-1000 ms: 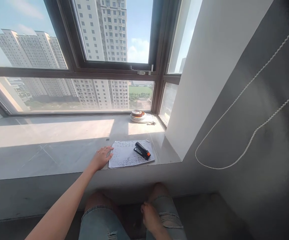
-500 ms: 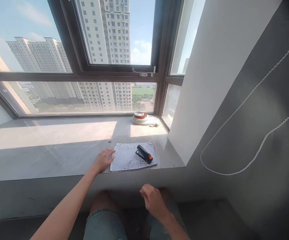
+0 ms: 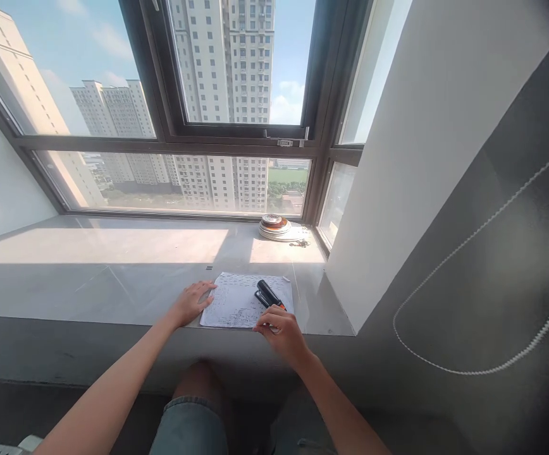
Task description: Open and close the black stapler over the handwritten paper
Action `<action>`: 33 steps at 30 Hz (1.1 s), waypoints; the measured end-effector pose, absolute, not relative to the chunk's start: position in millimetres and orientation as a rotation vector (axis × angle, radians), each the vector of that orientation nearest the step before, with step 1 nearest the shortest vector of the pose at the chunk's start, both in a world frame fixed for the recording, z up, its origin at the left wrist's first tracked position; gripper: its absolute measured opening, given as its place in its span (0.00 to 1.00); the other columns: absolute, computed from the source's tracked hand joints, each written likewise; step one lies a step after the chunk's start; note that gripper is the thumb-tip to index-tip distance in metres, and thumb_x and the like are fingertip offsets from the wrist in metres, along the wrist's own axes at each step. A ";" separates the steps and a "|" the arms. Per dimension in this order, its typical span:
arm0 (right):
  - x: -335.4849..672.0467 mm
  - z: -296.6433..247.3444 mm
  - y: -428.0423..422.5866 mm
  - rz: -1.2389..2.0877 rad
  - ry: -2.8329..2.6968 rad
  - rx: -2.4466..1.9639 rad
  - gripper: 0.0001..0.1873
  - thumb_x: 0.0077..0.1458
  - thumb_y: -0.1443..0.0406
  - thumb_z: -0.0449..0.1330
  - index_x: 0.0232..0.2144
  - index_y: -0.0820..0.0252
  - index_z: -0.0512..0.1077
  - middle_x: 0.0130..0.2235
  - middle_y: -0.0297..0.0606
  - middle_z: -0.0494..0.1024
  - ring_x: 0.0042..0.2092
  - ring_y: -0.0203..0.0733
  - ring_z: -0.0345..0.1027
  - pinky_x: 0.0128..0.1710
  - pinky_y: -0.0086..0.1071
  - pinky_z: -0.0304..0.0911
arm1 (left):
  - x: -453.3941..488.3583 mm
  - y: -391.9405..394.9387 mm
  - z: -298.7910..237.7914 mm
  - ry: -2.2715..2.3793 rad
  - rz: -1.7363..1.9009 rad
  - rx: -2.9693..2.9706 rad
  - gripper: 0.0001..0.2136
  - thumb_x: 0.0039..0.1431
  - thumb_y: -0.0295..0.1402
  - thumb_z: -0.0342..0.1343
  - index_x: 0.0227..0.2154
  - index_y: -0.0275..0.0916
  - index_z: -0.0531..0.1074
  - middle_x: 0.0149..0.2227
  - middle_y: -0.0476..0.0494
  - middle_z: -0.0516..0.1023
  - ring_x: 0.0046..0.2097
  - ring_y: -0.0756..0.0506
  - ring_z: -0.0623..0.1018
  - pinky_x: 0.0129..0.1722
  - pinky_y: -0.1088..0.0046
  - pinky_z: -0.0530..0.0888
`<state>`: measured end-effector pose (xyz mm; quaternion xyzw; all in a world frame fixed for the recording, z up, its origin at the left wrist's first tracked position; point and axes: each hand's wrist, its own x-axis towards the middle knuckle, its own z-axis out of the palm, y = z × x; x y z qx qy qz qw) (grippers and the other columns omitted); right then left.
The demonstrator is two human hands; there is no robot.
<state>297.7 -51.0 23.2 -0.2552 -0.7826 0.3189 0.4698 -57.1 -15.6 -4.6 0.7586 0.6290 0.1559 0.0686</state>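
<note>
A sheet of paper (image 3: 236,302) covered in handwriting lies near the front edge of the grey window sill (image 3: 113,284). A black stapler (image 3: 267,293) with an orange end rests on the paper's right half. My left hand (image 3: 191,302) lies flat on the sill, fingers stretched, with its fingertips on the paper's left edge. My right hand (image 3: 281,332) is at the paper's near right corner, knuckles up and fingers loosely bent. It covers the stapler's near end, and I see no closed grip on it.
A stack of round plates (image 3: 275,227) with a small bunch of keys beside it sits at the sill's far right by the window. A white wall (image 3: 398,158) bounds the sill on the right, and a bead cord (image 3: 493,297) hangs on the grey wall. My knees are below the sill.
My right hand rose from my lap to the paper's near right corner by the stapler. My left hand stayed on the paper's edge. The view shifted left.
</note>
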 end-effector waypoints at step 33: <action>348.3 -3.6 -6.4 0.886 -1.614 -1.114 0.34 0.64 0.41 0.52 0.18 0.55 0.48 0.21 0.29 0.45 0.25 0.33 0.39 0.26 0.34 0.38 | -55.2 -11.7 -1.7 1.918 0.448 2.315 0.23 0.70 0.49 0.43 0.61 0.49 0.69 0.67 0.44 0.68 0.65 0.35 0.68 0.61 0.52 0.68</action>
